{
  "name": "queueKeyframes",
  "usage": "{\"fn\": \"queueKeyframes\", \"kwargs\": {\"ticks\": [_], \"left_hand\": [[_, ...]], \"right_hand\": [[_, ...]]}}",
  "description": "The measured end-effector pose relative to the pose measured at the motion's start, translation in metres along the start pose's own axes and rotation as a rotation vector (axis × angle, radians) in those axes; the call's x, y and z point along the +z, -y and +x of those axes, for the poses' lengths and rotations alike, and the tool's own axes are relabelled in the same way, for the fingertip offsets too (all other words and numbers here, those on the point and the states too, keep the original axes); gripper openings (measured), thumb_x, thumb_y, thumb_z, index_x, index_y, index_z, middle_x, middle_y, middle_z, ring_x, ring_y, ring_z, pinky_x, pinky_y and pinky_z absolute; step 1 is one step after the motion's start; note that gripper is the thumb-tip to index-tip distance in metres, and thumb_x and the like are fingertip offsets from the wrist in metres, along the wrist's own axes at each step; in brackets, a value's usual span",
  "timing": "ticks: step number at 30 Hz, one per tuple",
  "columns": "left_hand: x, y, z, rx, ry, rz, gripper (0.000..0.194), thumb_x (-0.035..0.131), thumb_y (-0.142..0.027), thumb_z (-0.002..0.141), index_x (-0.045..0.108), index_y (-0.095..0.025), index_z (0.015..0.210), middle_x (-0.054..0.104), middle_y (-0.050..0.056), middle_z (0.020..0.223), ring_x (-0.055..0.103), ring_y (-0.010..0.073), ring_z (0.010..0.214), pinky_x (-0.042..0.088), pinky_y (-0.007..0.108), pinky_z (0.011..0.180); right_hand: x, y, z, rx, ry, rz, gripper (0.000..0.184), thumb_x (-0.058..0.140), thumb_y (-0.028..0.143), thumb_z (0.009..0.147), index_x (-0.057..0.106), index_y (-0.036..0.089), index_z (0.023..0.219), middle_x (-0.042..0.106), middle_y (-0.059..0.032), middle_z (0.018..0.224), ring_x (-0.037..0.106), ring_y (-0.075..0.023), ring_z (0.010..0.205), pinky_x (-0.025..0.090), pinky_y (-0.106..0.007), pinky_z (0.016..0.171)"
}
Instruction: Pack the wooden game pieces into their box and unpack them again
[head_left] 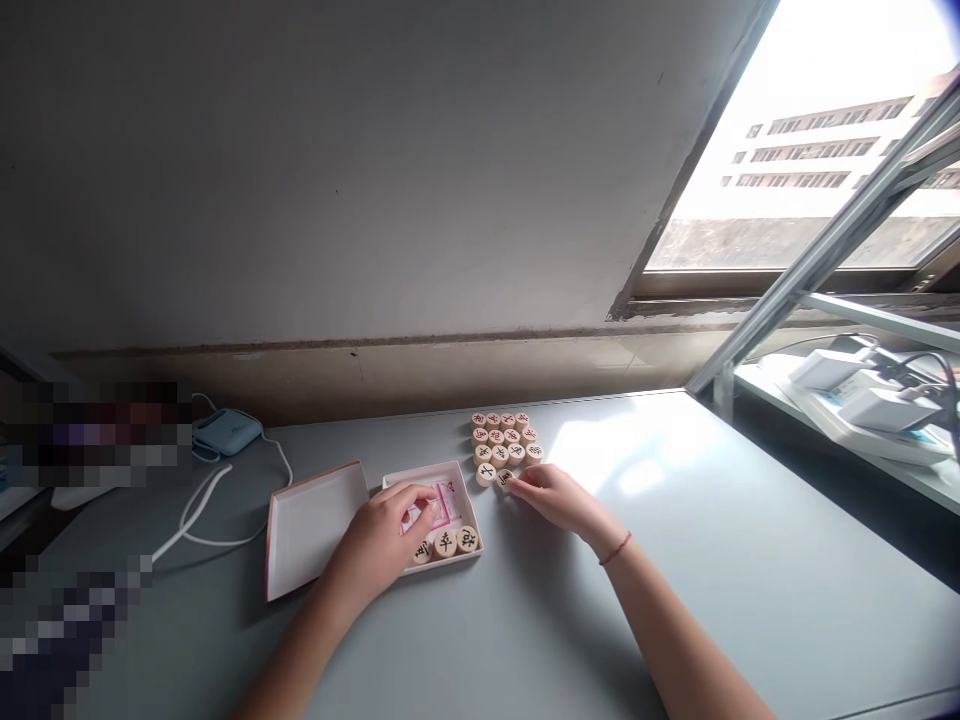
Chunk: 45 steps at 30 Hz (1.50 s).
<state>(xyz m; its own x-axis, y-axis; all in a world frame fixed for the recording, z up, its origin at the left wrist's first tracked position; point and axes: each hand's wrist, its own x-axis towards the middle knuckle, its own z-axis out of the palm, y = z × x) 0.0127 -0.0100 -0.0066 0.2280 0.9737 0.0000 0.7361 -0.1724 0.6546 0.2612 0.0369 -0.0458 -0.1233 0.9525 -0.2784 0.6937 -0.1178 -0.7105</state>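
Note:
My right hand point(551, 492) pinches a round wooden Chinese chess piece point(505, 479) with dark writing, low at the near row of a block of pieces. Beside it stands another dark-lettered piece point(486, 474). Behind are several rows of pieces point(496, 437), red-lettered at the back and dark-lettered nearer me. Over the left part of a shallow white box point(481, 550) is my left hand point(394, 522), thumb and forefinger apart, with nothing visible between them. Inside the box, a few dark-lettered pieces point(445, 542) line the near side, partly covered by my hand, and a pink printed sheet point(448, 502) shows.
Left of the box lies its upturned lid point(315, 525). Farther left are a light blue device point(227, 432) and a white cable point(196, 510). A wall rises behind the grey table point(570, 640). At right, a metal-framed shelf holds chargers point(889, 405) near a window.

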Motion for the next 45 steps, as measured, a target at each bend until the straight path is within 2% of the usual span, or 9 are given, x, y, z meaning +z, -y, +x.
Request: {"fn": "queueKeyframes", "kwargs": {"ticks": [4, 9, 12, 16, 24, 29, 33, 45], "left_hand": [[-0.004, -0.001, -0.001, -0.020, 0.044, 0.046, 0.032, 0.040, -0.037, 0.088, 0.068, -0.025, 0.097, 0.069, 0.002, 0.102, 0.063, 0.0197, 0.089, 0.047, 0.029, 0.079], [-0.011, -0.002, -0.006, -0.046, 0.213, 0.136, 0.031, 0.046, -0.042, 0.085, 0.070, -0.026, 0.095, 0.068, 0.002, 0.104, 0.061, 0.0229, 0.097, 0.044, 0.032, 0.089], [-0.011, -0.002, -0.008, -0.048, 0.273, 0.203, 0.031, 0.054, -0.045, 0.079, 0.069, -0.026, 0.099, 0.067, 0.003, 0.107, 0.057, 0.0266, 0.105, 0.040, 0.036, 0.094], [-0.008, -0.003, -0.010, -0.026, 0.331, 0.257, 0.028, 0.057, -0.038, 0.077, 0.069, -0.027, 0.100, 0.064, 0.003, 0.108, 0.052, 0.0275, 0.112, 0.037, 0.037, 0.094], [-0.009, -0.001, -0.010, -0.010, 0.347, 0.248, 0.015, 0.053, -0.030, 0.078, 0.065, -0.025, 0.085, 0.066, 0.001, 0.098, 0.055, 0.0241, 0.103, 0.036, 0.035, 0.090], [-0.013, 0.006, -0.011, -0.013, 0.288, 0.222, 0.025, 0.044, -0.032, 0.085, 0.068, -0.026, 0.089, 0.068, 0.004, 0.096, 0.054, 0.0261, 0.104, 0.035, 0.039, 0.091], [-0.013, 0.013, -0.012, -0.022, 0.226, 0.265, 0.025, 0.047, -0.032, 0.084, 0.071, -0.026, 0.085, 0.067, 0.007, 0.100, 0.052, 0.0288, 0.103, 0.035, 0.043, 0.087], [-0.020, -0.004, -0.013, -0.043, 0.300, 0.236, 0.013, 0.048, -0.025, 0.080, 0.058, -0.022, 0.071, 0.067, 0.002, 0.087, 0.056, 0.0248, 0.093, 0.036, 0.038, 0.085]], "right_hand": [[0.000, 0.001, 0.000, 0.030, -0.021, -0.007, 0.035, 0.050, 0.043, 0.078, 0.040, 0.020, 0.054, 0.036, 0.0044, 0.052, 0.031, -0.0104, 0.052, 0.022, -0.025, 0.048], [0.003, 0.002, -0.002, -0.005, -0.066, -0.054, 0.033, 0.056, 0.037, 0.074, 0.038, 0.020, 0.052, 0.040, 0.0039, 0.052, 0.033, -0.0103, 0.052, 0.022, -0.024, 0.047], [0.006, 0.003, -0.003, -0.032, -0.114, -0.119, 0.034, 0.054, 0.034, 0.075, 0.033, 0.020, 0.053, 0.040, 0.0039, 0.052, 0.033, -0.0103, 0.052, 0.022, -0.024, 0.048], [0.006, 0.005, -0.004, -0.028, -0.116, -0.141, 0.034, 0.054, 0.036, 0.077, 0.033, 0.021, 0.054, 0.041, 0.0037, 0.053, 0.034, -0.0107, 0.053, 0.024, -0.024, 0.048], [0.008, 0.015, -0.009, -0.092, -0.107, -0.067, 0.040, 0.046, 0.049, 0.081, 0.030, 0.022, 0.056, 0.039, 0.0035, 0.054, 0.035, -0.0118, 0.054, 0.025, -0.025, 0.050], [0.009, 0.019, -0.012, -0.132, -0.121, -0.025, 0.042, 0.046, 0.052, 0.081, 0.028, 0.022, 0.058, 0.037, 0.0037, 0.055, 0.034, -0.0116, 0.054, 0.025, -0.025, 0.050], [0.012, 0.020, -0.013, -0.151, -0.109, -0.007, 0.040, 0.046, 0.050, 0.082, 0.032, 0.021, 0.058, 0.038, 0.0032, 0.056, 0.033, -0.0113, 0.054, 0.024, -0.025, 0.050], [0.022, 0.027, -0.018, -0.215, -0.067, -0.012, 0.035, 0.048, 0.041, 0.085, 0.037, 0.020, 0.059, 0.043, 0.0030, 0.057, 0.036, -0.0104, 0.054, 0.024, -0.024, 0.049]]}}
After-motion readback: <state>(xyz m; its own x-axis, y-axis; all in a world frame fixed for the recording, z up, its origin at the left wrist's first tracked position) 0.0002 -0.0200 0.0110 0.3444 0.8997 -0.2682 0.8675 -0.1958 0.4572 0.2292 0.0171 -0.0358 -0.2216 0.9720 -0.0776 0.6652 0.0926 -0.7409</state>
